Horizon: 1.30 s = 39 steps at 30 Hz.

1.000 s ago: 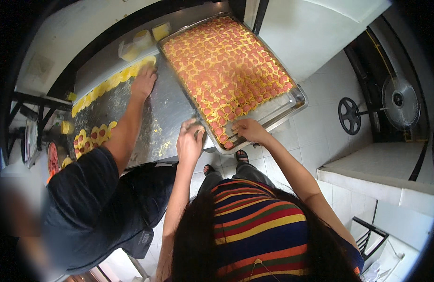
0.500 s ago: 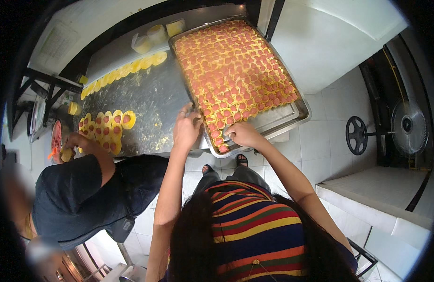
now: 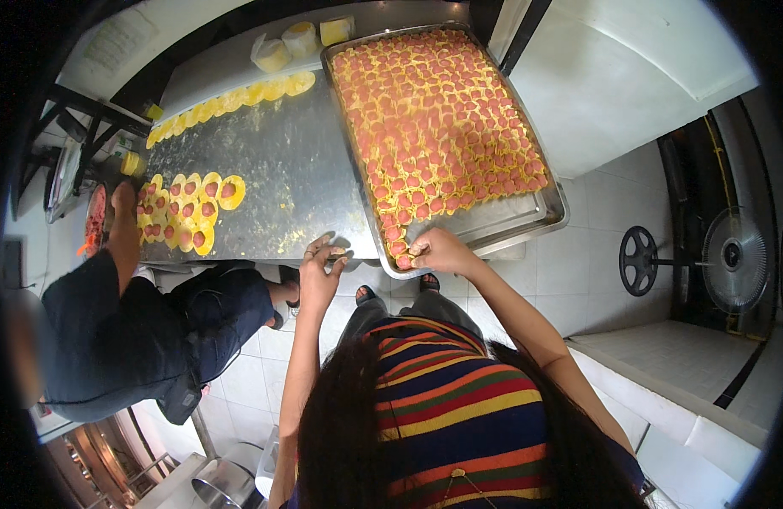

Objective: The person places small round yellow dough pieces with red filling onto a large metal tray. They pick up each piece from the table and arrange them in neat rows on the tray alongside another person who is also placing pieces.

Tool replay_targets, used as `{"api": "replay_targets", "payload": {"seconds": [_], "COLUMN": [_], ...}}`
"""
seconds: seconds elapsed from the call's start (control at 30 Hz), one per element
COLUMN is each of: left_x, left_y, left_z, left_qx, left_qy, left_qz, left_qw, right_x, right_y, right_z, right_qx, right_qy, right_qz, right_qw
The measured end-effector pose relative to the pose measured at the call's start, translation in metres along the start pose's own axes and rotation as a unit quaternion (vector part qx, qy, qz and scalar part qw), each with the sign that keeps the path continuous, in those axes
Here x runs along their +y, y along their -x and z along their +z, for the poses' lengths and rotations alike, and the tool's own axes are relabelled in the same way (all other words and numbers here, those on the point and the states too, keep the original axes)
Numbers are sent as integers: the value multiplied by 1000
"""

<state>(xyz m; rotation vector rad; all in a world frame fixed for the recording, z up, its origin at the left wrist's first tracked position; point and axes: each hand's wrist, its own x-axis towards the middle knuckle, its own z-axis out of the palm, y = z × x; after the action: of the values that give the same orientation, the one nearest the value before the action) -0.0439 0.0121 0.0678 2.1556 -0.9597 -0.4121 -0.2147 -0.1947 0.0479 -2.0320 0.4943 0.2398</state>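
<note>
A large steel tray (image 3: pixel 551 214) on the steel table (image 3: pixel 281 174) is packed with rows of yellow rounds topped with pink slices (image 3: pixel 434 119). My right hand (image 3: pixel 440 251) is at the tray's near corner, fingertips pinched on one of these pieces (image 3: pixel 406 260) at the end of the last row. My left hand (image 3: pixel 320 273) is at the table's near edge just left of the tray, fingers curled. I cannot tell whether it holds anything.
A co-worker in a dark shirt (image 3: pixel 111 339) stands on the left, one hand (image 3: pixel 124 199) by a cluster of pink-topped yellow rounds (image 3: pixel 192 208). A row of plain yellow rounds (image 3: pixel 230 97) and wrapped stacks (image 3: pixel 302 38) lie farther back. A floor fan (image 3: pixel 735 259) stands at right.
My left hand has come off the tray's edge to the table's near edge. My right hand stays at the tray corner. The co-worker's arm has drawn back from the far row to the near cluster.
</note>
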Motion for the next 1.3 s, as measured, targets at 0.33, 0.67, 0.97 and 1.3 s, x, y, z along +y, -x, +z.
{"api": "replay_targets", "payload": {"seconds": [0.33,0.67,0.97,1.3], "left_x": [19,14,15,5], "left_y": [-6,-11,-13,-16], "left_z": [5,2,-4,-7], "left_qx": [-24,-51,-55,-62], "left_qy": [52,75,84,99], "left_qz": [30,26,48,54], "left_qw": [998,996,994,992], "right_x": [7,-18,-22,-35], "right_y": [7,17,10,11], "right_z": [2,3,12,10], "right_qx": [123,190,172,141], "right_qy": [-84,93,160,168], "right_qz": [-4,52,1,93], "right_qw": [989,976,972,971]}}
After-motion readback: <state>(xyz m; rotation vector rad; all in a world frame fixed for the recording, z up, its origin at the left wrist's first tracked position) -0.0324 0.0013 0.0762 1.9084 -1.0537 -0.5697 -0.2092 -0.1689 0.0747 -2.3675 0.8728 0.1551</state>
